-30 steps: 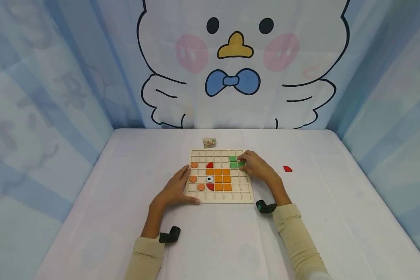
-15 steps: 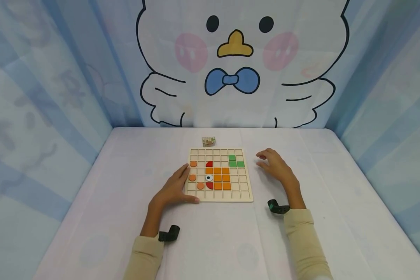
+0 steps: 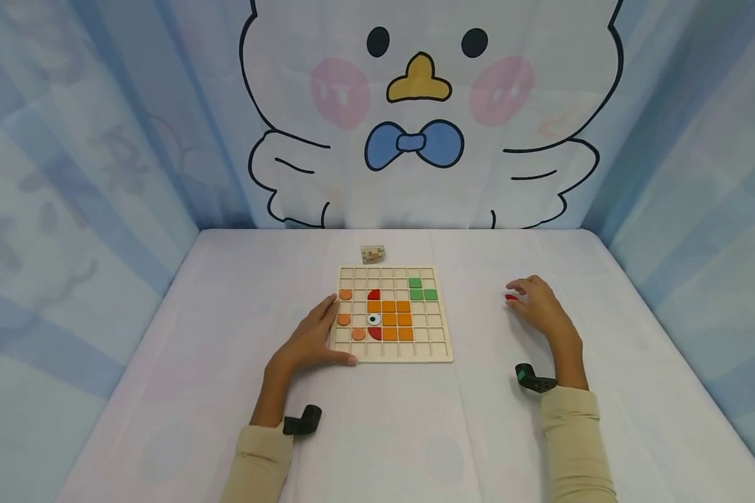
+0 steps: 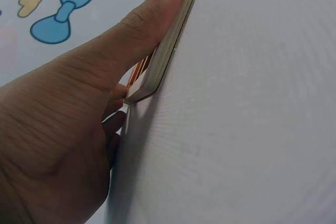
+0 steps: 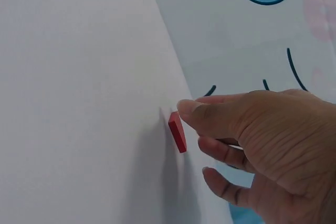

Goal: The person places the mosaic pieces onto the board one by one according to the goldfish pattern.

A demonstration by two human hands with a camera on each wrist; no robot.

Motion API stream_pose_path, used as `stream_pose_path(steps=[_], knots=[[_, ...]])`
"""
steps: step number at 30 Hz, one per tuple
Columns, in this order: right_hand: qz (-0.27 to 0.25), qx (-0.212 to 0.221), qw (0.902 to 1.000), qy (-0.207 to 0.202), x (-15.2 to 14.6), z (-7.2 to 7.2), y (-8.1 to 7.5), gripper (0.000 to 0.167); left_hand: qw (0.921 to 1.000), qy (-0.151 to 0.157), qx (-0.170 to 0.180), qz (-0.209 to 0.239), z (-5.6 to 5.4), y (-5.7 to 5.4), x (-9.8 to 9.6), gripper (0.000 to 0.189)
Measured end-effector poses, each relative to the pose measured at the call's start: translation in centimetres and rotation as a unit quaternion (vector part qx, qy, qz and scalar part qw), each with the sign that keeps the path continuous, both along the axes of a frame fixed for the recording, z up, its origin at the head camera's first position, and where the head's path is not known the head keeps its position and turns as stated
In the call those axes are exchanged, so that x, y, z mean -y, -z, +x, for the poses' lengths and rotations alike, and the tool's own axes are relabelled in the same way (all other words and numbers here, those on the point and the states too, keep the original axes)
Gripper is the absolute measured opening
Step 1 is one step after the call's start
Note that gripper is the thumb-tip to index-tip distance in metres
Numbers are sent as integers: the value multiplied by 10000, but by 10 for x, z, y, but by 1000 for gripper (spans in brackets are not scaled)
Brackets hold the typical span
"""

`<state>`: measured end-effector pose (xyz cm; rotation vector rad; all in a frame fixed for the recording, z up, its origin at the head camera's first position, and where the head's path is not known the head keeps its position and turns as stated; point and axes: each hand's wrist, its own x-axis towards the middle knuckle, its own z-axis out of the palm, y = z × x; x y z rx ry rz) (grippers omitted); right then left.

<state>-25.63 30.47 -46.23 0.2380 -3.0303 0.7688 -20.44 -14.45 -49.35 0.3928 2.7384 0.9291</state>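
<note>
My left hand (image 3: 311,340) holds the left side of a pale square grid board (image 3: 434,349), its thumb along the near edge and its fingers at the left side. In the left wrist view, the thumb (image 4: 136,27) rests over the board's rim (image 4: 152,77). Orange squares (image 3: 389,319), green squares (image 3: 416,294), orange discs (image 3: 344,319), red quarter-circles (image 3: 374,334) and an eye piece (image 3: 374,319) sit in its cells. My right hand (image 3: 543,307) reaches over a loose red quarter-circle piece (image 5: 177,131), thumb tip right at it, with a gap between thumb and index finger.
A small patterned card or packet (image 3: 372,254) lies just behind the board. Black wrist cameras (image 3: 303,420) sit on both wrists. A curtain with a cartoon bird (image 3: 415,181) hangs beyond the table's far edge.
My right hand has left the green squares at the board's upper right and moved right to the loose red quarter-circle. My left hand stays on the board.
</note>
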Motion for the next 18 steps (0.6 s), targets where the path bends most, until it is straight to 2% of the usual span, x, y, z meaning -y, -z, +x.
stream_pose_path(steps=[7, 18], knots=[[216, 578, 9981, 22, -11, 0, 7, 40, 10000, -51, 24, 30, 1, -1, -1, 128], [-161, 385, 9987, -286, -3, 1, 4, 33, 10000, 0, 12, -4, -1, 0, 0, 128]])
